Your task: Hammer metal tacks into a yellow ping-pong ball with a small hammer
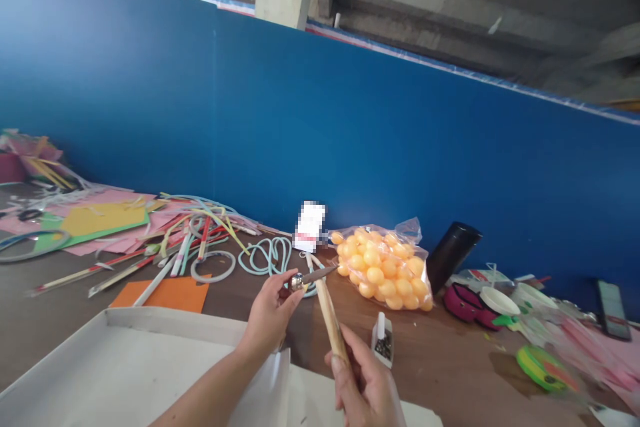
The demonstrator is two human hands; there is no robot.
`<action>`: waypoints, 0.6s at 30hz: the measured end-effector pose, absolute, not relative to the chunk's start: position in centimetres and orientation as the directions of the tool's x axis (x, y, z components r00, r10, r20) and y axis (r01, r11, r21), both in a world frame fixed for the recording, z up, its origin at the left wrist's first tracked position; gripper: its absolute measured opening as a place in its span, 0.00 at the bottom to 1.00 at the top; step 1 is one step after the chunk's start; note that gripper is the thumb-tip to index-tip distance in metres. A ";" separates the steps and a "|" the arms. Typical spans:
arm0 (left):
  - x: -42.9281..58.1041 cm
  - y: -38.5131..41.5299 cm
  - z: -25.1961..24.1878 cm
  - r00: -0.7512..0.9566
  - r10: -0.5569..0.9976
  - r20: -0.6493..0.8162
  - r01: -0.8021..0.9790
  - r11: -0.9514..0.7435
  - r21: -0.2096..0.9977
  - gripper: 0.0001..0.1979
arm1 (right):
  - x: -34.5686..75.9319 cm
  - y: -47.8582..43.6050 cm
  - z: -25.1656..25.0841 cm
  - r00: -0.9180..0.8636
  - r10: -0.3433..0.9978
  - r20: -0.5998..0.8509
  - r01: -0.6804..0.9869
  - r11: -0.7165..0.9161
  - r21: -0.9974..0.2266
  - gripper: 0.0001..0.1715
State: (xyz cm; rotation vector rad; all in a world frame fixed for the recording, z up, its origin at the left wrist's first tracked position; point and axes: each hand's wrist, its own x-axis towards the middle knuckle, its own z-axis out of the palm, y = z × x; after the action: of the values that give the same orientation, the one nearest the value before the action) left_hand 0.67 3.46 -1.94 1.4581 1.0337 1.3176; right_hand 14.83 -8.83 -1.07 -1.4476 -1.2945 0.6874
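My left hand (273,313) is closed around the handle of a small pointed knife (320,274), its blade pointing right. Most of the handle is hidden by my fingers; a shiny metal part shows beside them. Gripped in my right hand (365,380) is a pale wooden stick (329,317), tilted with its upper end near the blade. Whether blade and stick touch, I cannot tell. Below my hands lies an open white cardboard box (150,353). A small container of dark bits (383,345) stands just right of the stick.
A clear bag of orange balls (383,267) and a black cylinder (453,253) lean near the blue partition (320,120). Coloured paper (105,217), tubes and sticks crowd the left. On the right are a green tape measure (540,367), a magenta pouch (467,303) and a phone (614,310).
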 end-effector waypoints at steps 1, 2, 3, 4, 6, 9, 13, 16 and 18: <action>0.7 3.5 -2.0 0.085 0.962 0.259 0.021 -0.262 0.965 0.21 | 14.9 -8.9 -1.0 0.271 0.937 0.223 0.364 0.115 -0.924 0.31; 0.7 3.5 -2.0 0.084 0.961 0.264 0.028 -0.267 0.963 0.21 | 14.9 -8.9 -1.0 0.283 0.930 0.234 0.380 0.116 -0.918 0.31; 0.7 3.5 -2.1 0.082 0.960 0.267 0.034 -0.270 0.962 0.20 | 15.0 -8.9 -1.1 0.288 0.926 0.243 0.401 0.113 -0.909 0.31; 0.7 3.5 -2.1 0.082 0.960 0.269 0.037 -0.273 0.961 0.20 | 15.1 -8.9 -1.1 0.284 0.926 0.249 0.427 0.110 -0.897 0.32; 0.7 3.6 -2.2 0.080 0.959 0.271 0.036 -0.274 0.961 0.20 | 15.2 -8.9 -1.1 0.260 0.931 0.256 0.475 0.107 -0.874 0.31; 0.7 3.8 -2.3 0.061 0.959 0.276 0.042 -0.279 0.959 0.20 | 15.4 -8.9 -1.1 0.245 0.931 0.271 0.492 0.122 -0.862 0.31; 0.7 3.7 -2.2 0.071 0.956 0.284 0.047 -0.287 0.957 0.19 | 15.4 -8.8 -1.0 0.249 0.922 0.297 0.484 0.148 -0.863 0.30; 0.7 3.5 -1.9 0.072 0.957 0.283 0.045 -0.286 0.957 0.19 | 15.2 -8.8 -1.0 0.244 0.923 0.299 0.486 0.150 -0.861 0.30; 0.6 3.5 -1.8 0.064 0.957 0.282 0.062 -0.286 0.956 0.19 | 15.1 -8.8 -1.0 0.269 0.923 0.275 0.459 0.128 -0.879 0.30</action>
State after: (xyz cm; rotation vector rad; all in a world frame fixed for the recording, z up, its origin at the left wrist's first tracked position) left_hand 0.62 3.47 -1.84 1.4983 1.0698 1.3414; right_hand 15.14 -8.79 -0.97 -1.4943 -1.3501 0.5585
